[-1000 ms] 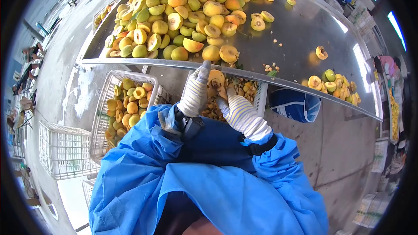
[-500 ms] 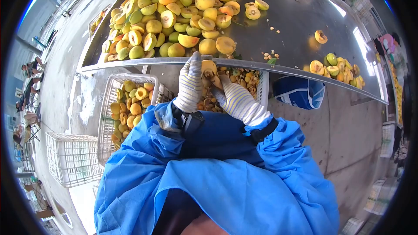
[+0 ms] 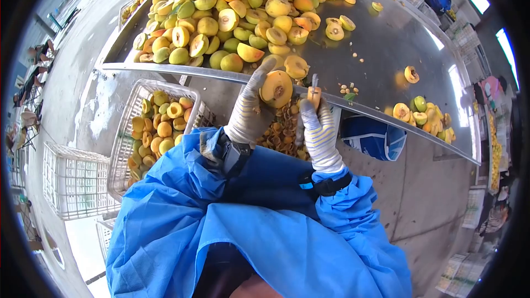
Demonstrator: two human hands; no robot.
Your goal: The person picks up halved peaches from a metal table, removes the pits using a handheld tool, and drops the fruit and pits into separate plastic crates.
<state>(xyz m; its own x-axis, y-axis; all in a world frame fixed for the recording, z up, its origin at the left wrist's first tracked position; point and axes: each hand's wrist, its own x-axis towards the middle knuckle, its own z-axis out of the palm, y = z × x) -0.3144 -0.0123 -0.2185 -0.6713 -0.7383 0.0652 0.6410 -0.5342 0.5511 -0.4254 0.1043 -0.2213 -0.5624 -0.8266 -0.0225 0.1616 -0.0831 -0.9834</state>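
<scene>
My left hand [image 3: 251, 105], in a striped glove with a grey palm, holds a halved yellow fruit [image 3: 276, 89], its cut face with the brown centre turned up. In my right hand [image 3: 319, 129], gloved the same way, is a small tool [image 3: 313, 95] with a light wooden handle and a short metal tip pointing away from me. The tool and the fruit are apart. Both hands are over the near edge of the metal table [image 3: 364, 99], just in front of a large heap of whole and halved fruit [image 3: 221, 19].
Below my hands stands a crate of small brown-orange pieces [image 3: 284, 132]. A white crate of halved fruit [image 3: 116, 160] is at the left, beside an empty-looking crate [image 3: 77, 182]. A blue bag [image 3: 372, 137] hangs under the table. People sit in the background.
My hands have moved apart; the tool is now clear of the fruit. The fruit half in my left hand now shows a broad cut face. The whole view has shifted slightly.
</scene>
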